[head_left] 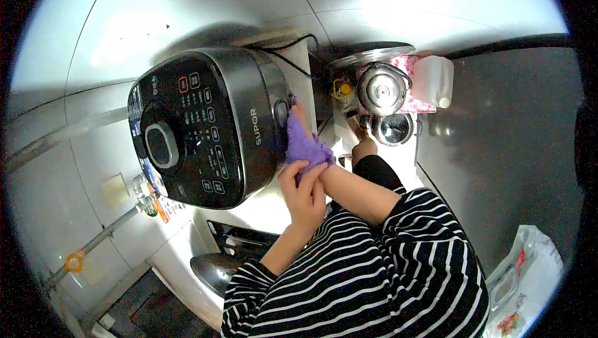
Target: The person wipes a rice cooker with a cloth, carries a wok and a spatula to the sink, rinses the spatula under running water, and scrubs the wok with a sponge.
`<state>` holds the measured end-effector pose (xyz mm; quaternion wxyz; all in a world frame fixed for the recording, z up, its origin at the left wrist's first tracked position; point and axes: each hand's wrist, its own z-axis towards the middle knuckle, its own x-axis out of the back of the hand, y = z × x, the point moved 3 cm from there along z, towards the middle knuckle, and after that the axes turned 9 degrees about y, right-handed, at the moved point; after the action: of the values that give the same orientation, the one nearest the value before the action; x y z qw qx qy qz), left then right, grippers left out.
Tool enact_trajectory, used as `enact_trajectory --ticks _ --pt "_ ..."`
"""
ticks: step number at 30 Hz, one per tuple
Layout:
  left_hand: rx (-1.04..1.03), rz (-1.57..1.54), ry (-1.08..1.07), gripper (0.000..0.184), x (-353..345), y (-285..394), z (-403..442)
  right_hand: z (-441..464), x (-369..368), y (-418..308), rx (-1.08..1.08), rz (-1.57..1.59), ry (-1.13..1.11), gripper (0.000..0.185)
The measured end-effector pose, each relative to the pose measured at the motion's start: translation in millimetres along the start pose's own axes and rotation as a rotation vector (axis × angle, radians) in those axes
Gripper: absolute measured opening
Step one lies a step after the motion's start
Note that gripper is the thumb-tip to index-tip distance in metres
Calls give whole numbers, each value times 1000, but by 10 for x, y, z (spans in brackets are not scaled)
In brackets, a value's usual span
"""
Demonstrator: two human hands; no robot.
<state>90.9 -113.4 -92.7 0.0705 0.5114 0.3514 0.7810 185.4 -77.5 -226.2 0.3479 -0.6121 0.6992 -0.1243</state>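
A purple cloth [305, 145] lies against the side of a black and grey pressure cooker [255, 89], marked SUPOR. Most of my right hand [303, 120] is covered by this cloth, with part of the hand showing; it holds the cloth by the cooker's side handle [281, 114]. My left hand [305, 195] has its fingers bent onto the cloth's lower edge, close to my right wrist. The cooker's lid panel, with its buttons and round knob [162, 145], faces left in view.
Another hand [364, 146] in a black sleeve is near a glass-lidded pot [395, 129]; its owner is hidden. A metal kettle [382, 91] and a white plastic jug [434, 81] stand behind. Black cords [293, 45] run by the wall. A metal wok lid [212, 269] sits lower left.
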Motion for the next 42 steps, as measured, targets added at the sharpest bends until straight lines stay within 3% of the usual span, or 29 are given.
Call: enact_trajectory --ticks 2,4,7,9,12,15,16,20,25,29,31,36,37,40,42 --pt "-89 -7 68 30 134 73 -16 -162 -151 -174 272 -38 8 58" --pt "-175 1 176 31 253 166 -39 -441 -292 -446 773 -8 -70 59" --pt "-211 21 263 29 337 157 -60 -780 -432 -1059 1060 -187 -172 58" --pt "-111 4 204 29 303 150 49 -717 -510 -1261 1175 -255 -223 57" --pt "18 -13 90 25 147 170 292 -299 -580 -1297 1145 -205 -307 47" --pt "109 -122 -52 28 -87 162 458 390 -611 -1086 805 -89 -374 35" --pt "126 -140 -64 28 -172 131 485 521 -550 -1049 878 -144 -351 34" --pt "199 -185 -106 26 -398 -6 511 983 -370 -441 753 -145 -235 32" --pt "327 -237 -179 18 -417 -231 299 722 94 238 387 -71 -100 32" --pt "226 -155 -185 17 -192 -99 88 358 224 529 135 -11 -10 32" --pt "299 -199 -196 17 -88 -75 -38 187 248 617 25 13 27 32" --pt "358 -236 -147 19 188 42 -235 -294 184 454 -128 11 134 32" --pt "278 -242 -103 21 237 73 -245 -395 134 341 -109 -16 170 32" --pt "135 -234 -34 22 441 266 -261 -688 -82 166 265 -202 287 32" --pt "-56 -175 26 27 613 360 -355 -1031 -196 156 990 -422 320 38"
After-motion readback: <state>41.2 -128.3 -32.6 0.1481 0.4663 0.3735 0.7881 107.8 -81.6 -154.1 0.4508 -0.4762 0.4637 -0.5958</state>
